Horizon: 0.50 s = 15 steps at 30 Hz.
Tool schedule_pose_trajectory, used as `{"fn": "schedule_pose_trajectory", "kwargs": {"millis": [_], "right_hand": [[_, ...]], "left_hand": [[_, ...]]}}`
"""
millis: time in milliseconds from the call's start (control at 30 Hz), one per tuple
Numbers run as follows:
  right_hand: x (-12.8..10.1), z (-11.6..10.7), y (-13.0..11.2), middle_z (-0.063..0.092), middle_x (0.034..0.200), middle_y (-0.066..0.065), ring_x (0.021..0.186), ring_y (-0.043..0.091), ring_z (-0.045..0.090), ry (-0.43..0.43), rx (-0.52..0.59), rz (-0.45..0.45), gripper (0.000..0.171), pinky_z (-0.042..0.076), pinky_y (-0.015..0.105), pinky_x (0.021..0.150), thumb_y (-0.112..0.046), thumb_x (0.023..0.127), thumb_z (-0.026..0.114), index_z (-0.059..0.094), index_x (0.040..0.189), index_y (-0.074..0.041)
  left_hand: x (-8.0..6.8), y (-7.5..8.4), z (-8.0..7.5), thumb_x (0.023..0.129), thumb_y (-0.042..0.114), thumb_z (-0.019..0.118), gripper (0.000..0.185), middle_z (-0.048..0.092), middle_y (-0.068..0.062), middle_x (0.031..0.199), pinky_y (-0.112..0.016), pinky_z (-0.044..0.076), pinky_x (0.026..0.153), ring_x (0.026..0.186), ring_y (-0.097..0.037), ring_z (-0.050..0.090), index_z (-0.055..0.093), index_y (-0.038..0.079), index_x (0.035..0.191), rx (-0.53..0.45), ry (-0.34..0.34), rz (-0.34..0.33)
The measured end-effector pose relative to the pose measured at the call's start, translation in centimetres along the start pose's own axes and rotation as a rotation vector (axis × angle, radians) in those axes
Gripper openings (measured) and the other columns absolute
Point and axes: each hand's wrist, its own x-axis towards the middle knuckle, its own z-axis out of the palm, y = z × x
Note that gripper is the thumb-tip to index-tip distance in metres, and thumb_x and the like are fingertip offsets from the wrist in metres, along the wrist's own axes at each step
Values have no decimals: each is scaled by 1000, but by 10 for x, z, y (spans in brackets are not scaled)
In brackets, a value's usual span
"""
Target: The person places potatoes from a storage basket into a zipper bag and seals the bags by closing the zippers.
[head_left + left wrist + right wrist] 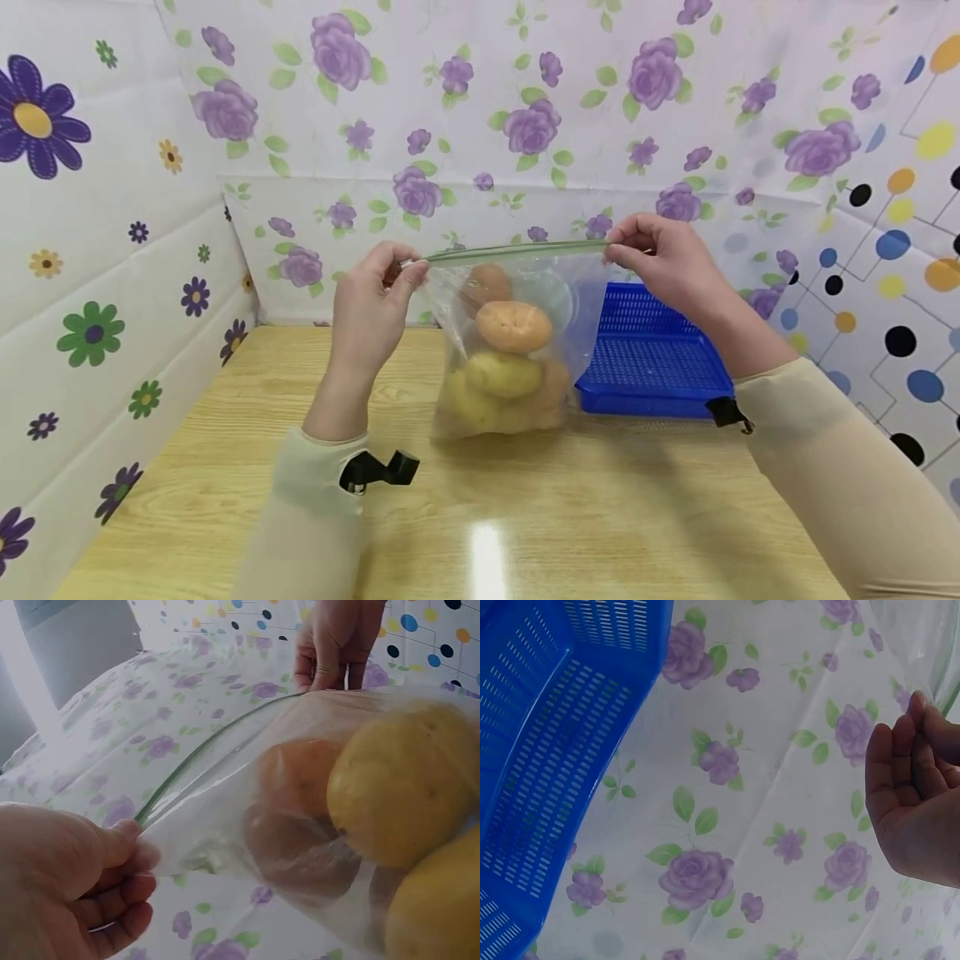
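Table [225,467] of pale wood fills the lower half of our head view, walled by flowered sheets, with a blue basket [652,358] lying at about two o'clock from the centre. Just beside the basket, at its nine o'clock, we see a clear zip bag [517,350] standing upright with its base on the table, packed with orange and yellow fruit [513,325]; we cannot name the fruit surely through the plastic.

The bag's long axis that matters is its green zip strip [517,250], which runs level from nine o'clock to three o'clock, stretched taut between our two hands. Our left hand [371,308] pinches the nine-o'clock end between thumb and curled fingers, as the left wrist view [82,885] shows plainly. Our right hand [660,262] grips the three-o'clock end with its fingertips. In the right wrist view the fingers [911,787] are curled with only a sliver of the strip at the edge. Both hands sit equally close to the strip, one at each end, with the bag's body hanging at six o'clock below them.
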Motion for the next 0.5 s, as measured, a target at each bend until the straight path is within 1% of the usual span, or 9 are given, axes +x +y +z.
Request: {"fn": "schedule_pose_trajectory", "kwargs": {"millis": [67,133,167,233,300,333,400,433,500], "right_hand": [[1,2,1,78,110,7,91,23,63,-7,-11,3,19,44,34,74,-28,111,70,73,121,-12],[2,3,3,78,111,8,93,24,62,-20,-25,12,22,43,38,77,-27,111,69,70,128,-13],[3,3,5,78,113,9,95,24,63,-25,-34,19,25,43,40,79,-27,112,68,69,133,-14],[3,3,9,77,115,11,99,24,63,-38,-46,41,30,42,43,82,-26,113,67,67,141,-16],[4,3,13,77,118,12,102,24,63,-45,-56,66,33,44,44,83,-26,113,66,67,144,-16],[5,3,15,76,119,12,103,24,64,-48,-62,76,33,45,43,84,-26,113,65,69,144,-16],[7,4,17,76,121,12,105,24,64,-53,-66,92,31,47,43,84,-28,113,65,72,140,-15],[9,4,18,75,122,12,107,24,64,-55,-67,98,31,48,43,86,-29,113,66,74,139,-14],[12,5,19,75,124,12,109,25,65,-56,-72,103,31,49,44,88,-31,113,66,75,137,-13]], "left_hand": [[-2,-4,4,104,17,76,21,76,-9,93,-27,49,72,80,-20,67,73,1,117,-26,53,0],[-3,-7,8,103,14,77,25,74,-10,92,-27,53,79,83,-19,68,72,1,123,-79,85,-3],[-4,-8,10,102,12,78,28,73,-10,92,-29,54,85,86,-19,68,70,1,127,-115,90,-4],[-4,-10,13,102,8,77,36,71,-10,95,-34,55,96,91,-20,68,67,2,136,-177,77,2],[-4,-12,15,103,5,75,39,71,-11,99,-40,55,103,96,-22,68,66,3,141,-217,55,13],[-4,-12,16,103,5,75,40,72,-11,101,-41,55,104,98,-22,69,66,3,142,-227,50,18],[-3,-14,17,103,6,76,37,75,-10,103,-41,55,102,99,-23,70,68,3,139,-224,59,17],[-3,-15,17,103,7,77,34,76,-10,104,-40,56,100,99,-23,71,71,2,136,-222,72,12],[-2,-18,18,102,11,79,28,79,-9,102,-35,57,94,97,-24,73,75,1,128,-223,96,-19]]}}
